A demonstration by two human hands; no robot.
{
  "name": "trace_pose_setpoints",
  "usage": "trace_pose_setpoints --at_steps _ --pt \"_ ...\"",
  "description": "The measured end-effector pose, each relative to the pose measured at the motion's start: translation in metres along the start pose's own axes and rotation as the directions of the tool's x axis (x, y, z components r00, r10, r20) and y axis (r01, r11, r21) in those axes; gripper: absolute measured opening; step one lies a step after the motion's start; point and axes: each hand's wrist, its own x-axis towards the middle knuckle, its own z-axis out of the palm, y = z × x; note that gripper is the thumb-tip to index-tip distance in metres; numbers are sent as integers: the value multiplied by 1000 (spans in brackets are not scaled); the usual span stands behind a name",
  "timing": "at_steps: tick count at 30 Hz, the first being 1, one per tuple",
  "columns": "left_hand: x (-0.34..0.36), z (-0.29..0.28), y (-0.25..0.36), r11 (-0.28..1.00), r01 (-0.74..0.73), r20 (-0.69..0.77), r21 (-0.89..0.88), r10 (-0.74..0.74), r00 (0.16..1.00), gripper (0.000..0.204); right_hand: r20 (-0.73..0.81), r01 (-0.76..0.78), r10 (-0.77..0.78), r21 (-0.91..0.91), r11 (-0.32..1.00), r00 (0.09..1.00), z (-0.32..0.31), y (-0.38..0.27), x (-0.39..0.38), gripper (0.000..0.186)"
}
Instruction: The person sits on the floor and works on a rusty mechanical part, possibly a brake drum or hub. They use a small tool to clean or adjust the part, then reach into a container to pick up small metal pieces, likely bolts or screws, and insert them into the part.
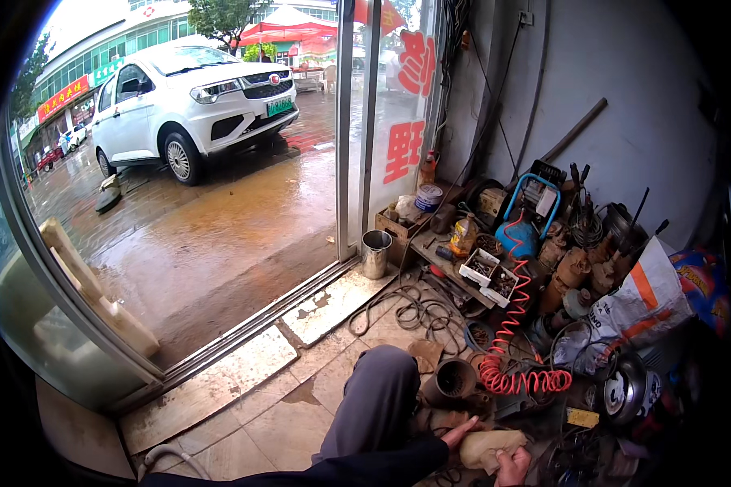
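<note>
At the bottom, my left hand [458, 434] has its fingers stretched out beside a tan, crumpled-looking object [490, 449], possibly cloth or paper; whether it touches it I cannot tell. My right hand [512, 468] is closed on the lower right end of that object. My bent knee in dark grey trousers [364, 406] is left of the hands. Just above them lies a dark metal cylinder [455, 378] with an open end, and a coiled red air hose [521, 377] is to its right.
Tools and parts crowd the right wall, with a blue compressor [516, 239], small parts boxes [481, 268], a white sack [646, 300] and cables [414, 316]. A steel bucket [376, 254] stands by the glass doorway. Outside, a white car [188, 109] is parked on wet ground.
</note>
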Motion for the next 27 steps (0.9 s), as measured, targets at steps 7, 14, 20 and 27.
trace_pose_setpoints --at_steps 7,14,20,27 --pt "15 -17 28 978 -206 31 25 205 978 87 -159 218 -236 -123 968 959 28 -16 16 28" --pt "26 8 25 975 -217 -115 -54 209 971 83 79 32 -86 526 850 993 0 -21 4 14" --pt "32 3 13 972 -229 -107 -52 222 969 77 -122 229 -238 -79 970 964 -3 32 18 27" --pt "26 8 8 970 -235 -117 -57 227 967 74 -53 9 -30 -361 932 998 -17 29 11 33"
